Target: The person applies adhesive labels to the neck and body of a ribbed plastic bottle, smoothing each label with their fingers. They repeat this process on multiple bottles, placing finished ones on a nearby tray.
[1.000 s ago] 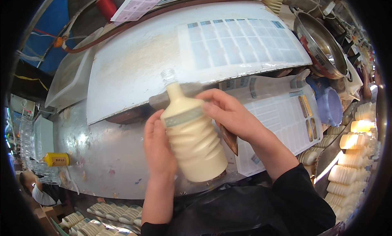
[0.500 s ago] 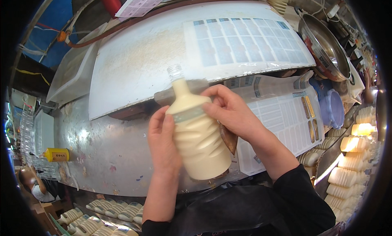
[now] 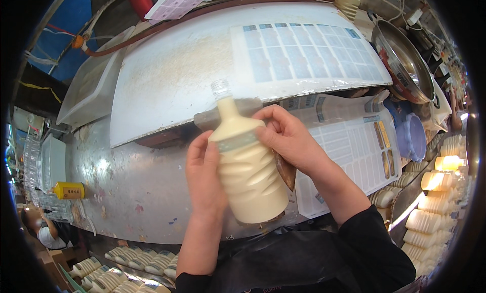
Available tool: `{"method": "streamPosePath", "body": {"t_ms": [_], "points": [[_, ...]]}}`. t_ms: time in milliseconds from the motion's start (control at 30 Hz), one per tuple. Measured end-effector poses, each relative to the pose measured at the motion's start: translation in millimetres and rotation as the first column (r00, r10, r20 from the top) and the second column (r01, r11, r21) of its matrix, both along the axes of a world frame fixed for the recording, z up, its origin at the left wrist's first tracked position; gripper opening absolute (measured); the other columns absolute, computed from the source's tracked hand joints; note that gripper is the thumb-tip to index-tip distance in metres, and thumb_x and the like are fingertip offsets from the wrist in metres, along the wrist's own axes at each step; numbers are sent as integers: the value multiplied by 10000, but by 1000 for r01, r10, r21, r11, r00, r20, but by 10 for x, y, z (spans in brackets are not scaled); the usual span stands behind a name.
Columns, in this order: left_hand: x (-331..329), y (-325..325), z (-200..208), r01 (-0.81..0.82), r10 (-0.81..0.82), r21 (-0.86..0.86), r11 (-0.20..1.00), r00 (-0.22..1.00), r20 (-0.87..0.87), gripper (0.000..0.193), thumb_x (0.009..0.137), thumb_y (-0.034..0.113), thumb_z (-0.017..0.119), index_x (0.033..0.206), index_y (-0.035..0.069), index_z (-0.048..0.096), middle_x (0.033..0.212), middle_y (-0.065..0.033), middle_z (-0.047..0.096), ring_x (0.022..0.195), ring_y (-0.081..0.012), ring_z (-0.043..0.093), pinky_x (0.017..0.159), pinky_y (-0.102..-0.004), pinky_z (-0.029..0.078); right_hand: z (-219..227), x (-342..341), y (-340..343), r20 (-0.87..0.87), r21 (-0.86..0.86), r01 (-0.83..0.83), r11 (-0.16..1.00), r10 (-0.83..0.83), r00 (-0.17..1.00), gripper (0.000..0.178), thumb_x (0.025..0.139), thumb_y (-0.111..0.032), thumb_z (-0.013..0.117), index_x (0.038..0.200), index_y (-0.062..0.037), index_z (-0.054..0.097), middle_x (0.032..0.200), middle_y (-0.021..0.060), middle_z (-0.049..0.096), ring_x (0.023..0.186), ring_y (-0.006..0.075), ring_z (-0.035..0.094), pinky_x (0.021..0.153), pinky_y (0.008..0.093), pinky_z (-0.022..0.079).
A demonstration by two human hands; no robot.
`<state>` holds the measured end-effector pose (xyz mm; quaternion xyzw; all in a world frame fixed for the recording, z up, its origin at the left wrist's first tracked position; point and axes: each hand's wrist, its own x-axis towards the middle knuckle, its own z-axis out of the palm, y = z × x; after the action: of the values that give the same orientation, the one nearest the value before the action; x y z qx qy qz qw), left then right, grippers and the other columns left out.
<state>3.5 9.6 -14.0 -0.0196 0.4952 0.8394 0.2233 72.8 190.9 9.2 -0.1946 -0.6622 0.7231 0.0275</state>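
Note:
A cream-coloured ribbed bottle point(image 3: 255, 184) with a clear threaded neck leans away from me, its base toward my body. Around its shoulder lies a translucent greenish band point(image 3: 237, 141), like a label film. My left hand point(image 3: 203, 171) is closed against the bottle's left side, thumb and fingertips at the band's left end. On the right, my right hand point(image 3: 286, 141) presses its thumb onto the band's other end, with the fingers curled. A grey slab point(image 3: 205, 121) shows behind the bottle's neck. A brown pointed piece point(image 3: 286, 172) sticks out beside the bottle under my right hand; its kind is unclear.
A raised white board point(image 3: 172, 75) carries a sheet of printed labels point(image 3: 304, 52). Another label sheet point(image 3: 339, 156) lies on the metal table point(image 3: 131, 191). A metal pan point(image 3: 405, 60) and purple bucket point(image 3: 411, 136) stand right. Cream bottles point(image 3: 422, 219) line both sides; a yellow bottle point(image 3: 70, 190) lies left.

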Motion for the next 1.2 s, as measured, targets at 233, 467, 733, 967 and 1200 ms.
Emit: {"method": "streamPosePath", "body": {"t_ms": [233, 467, 733, 967, 1200], "points": [[17, 0, -3, -14, 13, -30, 999, 999, -53, 226, 1076, 152, 556, 1261, 23, 580, 1173, -96, 684, 1044, -164, 673, 922, -320, 575, -59, -8, -10, -22, -7, 10, 1000, -10, 1000, 277, 1012, -190, 665, 1214, -23, 577, 890, 4, 661, 797, 29, 593, 701, 204, 482], [86, -53, 60, 77, -84, -99, 992, 994, -72, 553, 992, 146, 642, 1482, 10, 423, 1342, -134, 597, 1191, -224, 601, 1043, -364, 487, 23, 88, 16, 31, -66, 78, 995, -76, 997, 333, 1034, -206, 584, 1307, -16, 593, 864, -36, 631, 695, 10, 501, 629, 180, 422], [323, -151, 146, 233, -331, -397, 888, 922, -200, 737, 875, 177, 760, 1496, 9, 401, 1363, -163, 593, 1233, -253, 601, 1051, -386, 488, 58, 381, -119, 51, -33, 18, 999, -16, 999, 388, 1033, -190, 569, 1361, 4, 643, 1121, 39, 723, 965, 65, 623, 832, 231, 506], [358, -122, 71, 81, -283, -455, 887, 874, -395, 723, 848, 260, 813, 1436, 11, 474, 1285, -193, 629, 1172, -320, 645, 1006, -425, 510, 71, 357, -162, 15, -110, 14, 994, -13, 1000, 399, 1063, -163, 536, 1408, 28, 595, 1157, 51, 715, 988, 77, 632, 857, 243, 520], [365, -137, 66, 61, -285, -452, 890, 848, -447, 757, 827, 261, 814, 1451, 11, 465, 1272, -201, 632, 1164, -335, 650, 996, -425, 514, 119, 395, -183, 50, -64, 28, 998, -25, 998, 406, 1060, -157, 544, 1427, 10, 588, 1159, 49, 716, 981, 62, 629, 844, 227, 518]]}}
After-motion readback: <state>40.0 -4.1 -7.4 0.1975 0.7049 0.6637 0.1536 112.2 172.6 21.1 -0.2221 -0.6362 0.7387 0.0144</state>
